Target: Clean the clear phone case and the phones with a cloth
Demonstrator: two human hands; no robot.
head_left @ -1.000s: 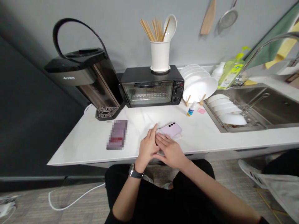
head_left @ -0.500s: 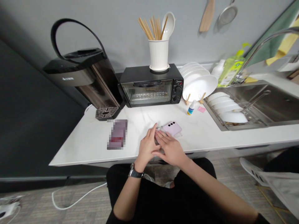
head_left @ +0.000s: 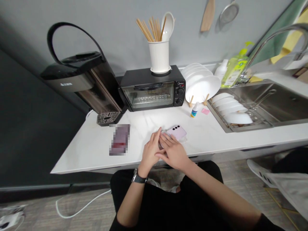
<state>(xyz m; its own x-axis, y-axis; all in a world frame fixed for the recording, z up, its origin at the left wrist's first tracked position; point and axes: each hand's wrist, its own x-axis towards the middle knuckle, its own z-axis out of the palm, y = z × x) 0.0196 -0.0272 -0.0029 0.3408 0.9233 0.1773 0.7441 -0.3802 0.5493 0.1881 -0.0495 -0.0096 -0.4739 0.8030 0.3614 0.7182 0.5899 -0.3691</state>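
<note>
My left hand (head_left: 151, 149) and my right hand (head_left: 174, 151) meet just above the counter's front edge. Between them is a small, partly see-through greyish thing, mostly covered by my fingers, so I cannot make out its kind. My left hand is closed round its left side with the index finger pointing forward. The right fingers are pressed together over it, closed, and the right thumb reaches toward the left palm. Just beyond my right fingertips lies a lavender phone (head_left: 179, 131), camera side up, with clear plastic (head_left: 183, 140) showing at its lower edge.
A pixelated purple rectangular item (head_left: 120, 139) lies to the left, before a black water dispenser (head_left: 108, 93). Behind stands a toaster oven (head_left: 154, 96) bearing a chopstick holder (head_left: 159, 56). Rightward are a small bottle (head_left: 194, 110), racked plates (head_left: 204, 88) and the sink (head_left: 286, 110).
The whole view has shifted slightly, with background things now a little further left. My hands keep nearly the same pose over the covered thing, and the phone stays put.
</note>
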